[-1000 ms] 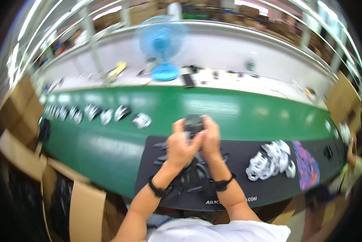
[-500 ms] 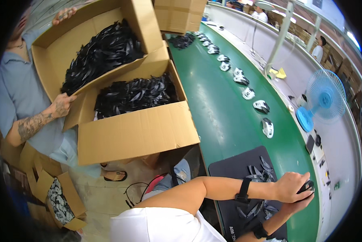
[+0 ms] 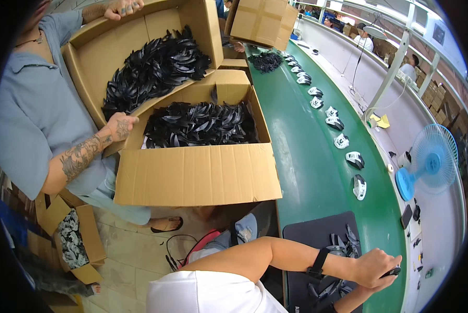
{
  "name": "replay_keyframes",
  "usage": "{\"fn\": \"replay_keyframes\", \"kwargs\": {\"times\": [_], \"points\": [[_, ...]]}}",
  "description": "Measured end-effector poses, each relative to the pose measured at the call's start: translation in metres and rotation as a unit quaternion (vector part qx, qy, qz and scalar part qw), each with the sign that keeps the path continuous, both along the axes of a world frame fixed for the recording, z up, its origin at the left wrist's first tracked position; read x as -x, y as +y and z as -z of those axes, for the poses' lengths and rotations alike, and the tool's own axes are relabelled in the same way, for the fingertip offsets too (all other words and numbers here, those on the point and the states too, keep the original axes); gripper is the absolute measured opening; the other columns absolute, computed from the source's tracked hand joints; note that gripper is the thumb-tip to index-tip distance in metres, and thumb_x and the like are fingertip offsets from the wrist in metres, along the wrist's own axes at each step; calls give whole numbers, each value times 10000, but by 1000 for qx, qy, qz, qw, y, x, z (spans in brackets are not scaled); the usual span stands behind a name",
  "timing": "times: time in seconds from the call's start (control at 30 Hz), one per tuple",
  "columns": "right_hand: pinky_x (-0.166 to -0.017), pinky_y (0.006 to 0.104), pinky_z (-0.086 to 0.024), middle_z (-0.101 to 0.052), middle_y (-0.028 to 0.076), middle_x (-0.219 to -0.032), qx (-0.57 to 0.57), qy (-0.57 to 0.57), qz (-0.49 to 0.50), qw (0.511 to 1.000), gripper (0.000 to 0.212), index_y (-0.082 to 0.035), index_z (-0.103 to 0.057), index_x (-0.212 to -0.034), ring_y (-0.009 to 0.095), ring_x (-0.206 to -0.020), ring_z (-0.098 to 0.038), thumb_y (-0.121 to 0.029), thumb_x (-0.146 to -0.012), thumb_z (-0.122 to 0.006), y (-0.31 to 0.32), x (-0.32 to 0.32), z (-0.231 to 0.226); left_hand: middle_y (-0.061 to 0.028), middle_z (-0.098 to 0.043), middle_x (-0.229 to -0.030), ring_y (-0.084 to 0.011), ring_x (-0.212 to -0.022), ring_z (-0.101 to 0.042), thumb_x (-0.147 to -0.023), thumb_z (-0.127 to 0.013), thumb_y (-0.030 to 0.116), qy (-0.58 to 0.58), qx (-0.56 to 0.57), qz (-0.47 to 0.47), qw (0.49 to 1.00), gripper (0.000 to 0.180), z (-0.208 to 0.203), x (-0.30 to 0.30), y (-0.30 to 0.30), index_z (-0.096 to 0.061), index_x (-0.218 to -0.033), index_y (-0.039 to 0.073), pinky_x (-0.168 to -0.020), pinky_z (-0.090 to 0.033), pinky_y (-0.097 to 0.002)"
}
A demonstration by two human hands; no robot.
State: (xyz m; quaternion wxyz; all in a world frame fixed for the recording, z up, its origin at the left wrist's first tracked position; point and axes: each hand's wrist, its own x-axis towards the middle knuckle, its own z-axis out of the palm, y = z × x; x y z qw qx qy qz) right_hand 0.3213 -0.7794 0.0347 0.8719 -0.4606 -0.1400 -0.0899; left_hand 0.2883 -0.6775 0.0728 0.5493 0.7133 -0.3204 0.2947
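My left hand (image 3: 371, 267), on an arm with a black wristband, curls over a dark rounded piece (image 3: 394, 272) above the green tabletop. From below, my right hand (image 3: 378, 286) closes round the same piece, partly hidden by the left arm. The fingers cover most of it, so its exact kind does not show. Beneath my arms lies a dark grey mat (image 3: 309, 230) with loose, curved black strips (image 3: 353, 236) on it. Farther up the green table (image 3: 301, 172) runs a line of white-and-black shells like computer mouse shells (image 3: 359, 187).
At left a co-worker's hands (image 3: 120, 127) hold a tilted carton (image 3: 82, 62) of black strips over another open carton (image 3: 197, 175). A blue fan (image 3: 432, 163) and a phone (image 3: 406, 216) stand along the right edge. A floor carton (image 3: 92, 229) holds grey-white pieces.
My view has swung, so the table and cartons appear lower and further right. Both my hands remain closed together round the dark piece, which shows less now. The co-worker still grips the tilted carton.
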Motion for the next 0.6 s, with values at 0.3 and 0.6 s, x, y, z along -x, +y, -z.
{"fn": "replay_keyframes", "kwargs": {"times": [0.3,0.6], "points": [[-904,364,-465,-543,72,-1217,48,-12,101,994,476,-65,-486,-1273,231,-1084,-561,-414,-971,-368,-15,26,5,-149,-555,-606,-365,-567,-578,-903,-474,243,-51,14,-20,998,250,-7,-2,17,-507,-803,17,-497,-437,-427],[-929,429,-459,-523,109,-1226,-92,3,-5,996,486,-55,-457,-1297,315,-1080,-555,-399,-963,-376,-99,8,62,-233,-563,-600,-447,-556,-556,-940,-460,366,108,-20,48,993,368,-4,-9,-16,-455,-965,-1,-517,-439,-508]]}}
